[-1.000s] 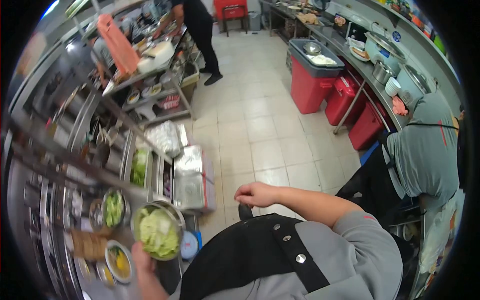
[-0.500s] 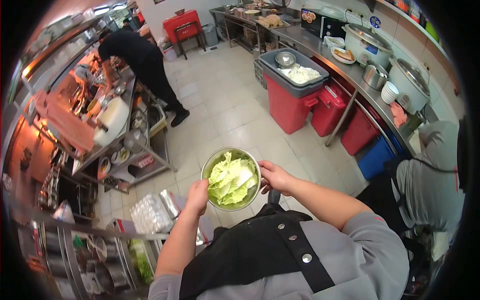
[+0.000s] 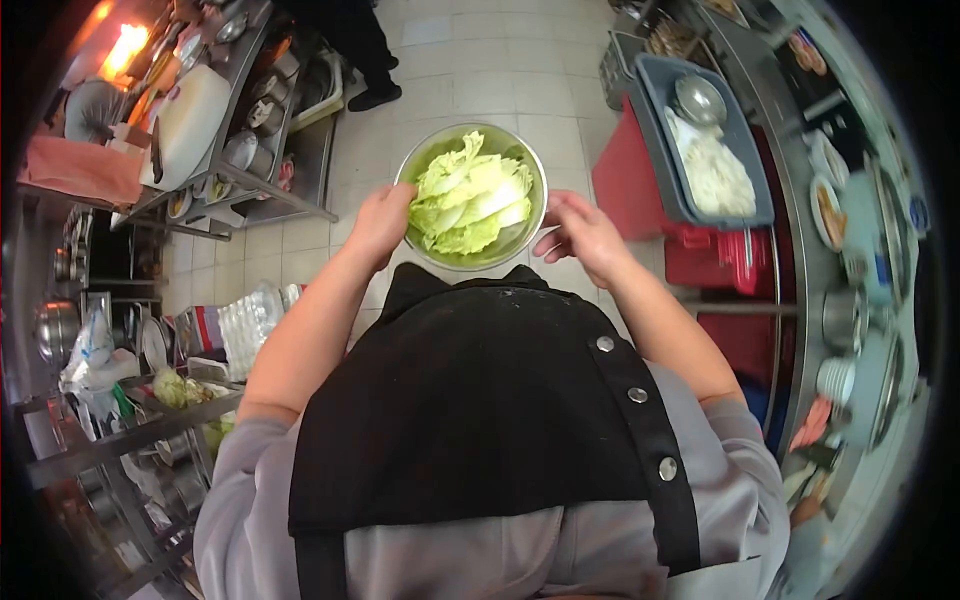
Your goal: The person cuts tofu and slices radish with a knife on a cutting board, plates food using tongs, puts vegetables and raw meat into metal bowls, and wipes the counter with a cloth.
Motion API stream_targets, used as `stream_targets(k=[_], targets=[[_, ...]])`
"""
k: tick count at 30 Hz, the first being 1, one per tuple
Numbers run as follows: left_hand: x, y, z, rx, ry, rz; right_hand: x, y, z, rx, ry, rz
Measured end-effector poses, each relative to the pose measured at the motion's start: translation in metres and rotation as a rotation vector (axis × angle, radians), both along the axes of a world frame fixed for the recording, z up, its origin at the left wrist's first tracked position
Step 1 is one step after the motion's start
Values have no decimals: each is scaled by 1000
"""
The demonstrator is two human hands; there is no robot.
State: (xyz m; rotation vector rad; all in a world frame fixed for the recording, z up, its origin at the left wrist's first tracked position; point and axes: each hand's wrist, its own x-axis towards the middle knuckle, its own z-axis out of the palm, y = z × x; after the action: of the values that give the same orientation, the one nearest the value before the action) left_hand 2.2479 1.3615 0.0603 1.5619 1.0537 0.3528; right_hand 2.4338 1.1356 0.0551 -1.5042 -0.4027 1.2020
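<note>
A round metal bowl (image 3: 407,222) is held out in front of my black apron, above the tiled floor. In it are pale green and white cabbage leaves (image 3: 478,195), heaped loosely. My left hand (image 3: 383,222) grips the bowl's left rim, its fingers partly hidden by the bowl. On the opposite side, my right hand (image 3: 588,238) is cupped against the bowl, with the thumb side high by the rim and other fingertips lower along the outer wall. How firmly those right fingers press cannot be seen.
At right, a grey tub (image 3: 755,190) with a metal bowl and a white mass rests on red bins, beside a steel counter (image 3: 800,395). To the left stand a work table with a white cutting board (image 3: 190,125), a flame and a shelf rack (image 3: 130,432). A person's dark-clad legs (image 3: 350,45) are ahead.
My view has tipped down and shifted, so the bowl appears higher and larger in the frame. The bowl with its cabbage leaves stays between my hands.
</note>
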Motion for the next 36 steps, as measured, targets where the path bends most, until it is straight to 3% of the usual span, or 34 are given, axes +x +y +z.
stream_targets(k=[5,9,11,18,22,24,28,36], targets=[[107,97,-19,-59,-3,21,132,67,-15,10,-170,-51],[191,186,-41,70,13,-101,224,98,-22,-93,-337,-124],[237,238,-72,-116,-52,-87,260,108,-31,-187,-410,-261],[407,352,-36,-161,-16,-237,354,154,-24,-279,-346,-389],[514,419,-68,-174,-72,-214,422,182,-54,-379,-420,-311],[564,433,-50,-136,-111,-197,471,207,-56,-390,-454,-304],[646,483,-52,-295,-179,-107,590,241,-85,-463,-545,-240],[779,581,-43,-210,-188,58,845,377,-30,-346,-892,-71]])
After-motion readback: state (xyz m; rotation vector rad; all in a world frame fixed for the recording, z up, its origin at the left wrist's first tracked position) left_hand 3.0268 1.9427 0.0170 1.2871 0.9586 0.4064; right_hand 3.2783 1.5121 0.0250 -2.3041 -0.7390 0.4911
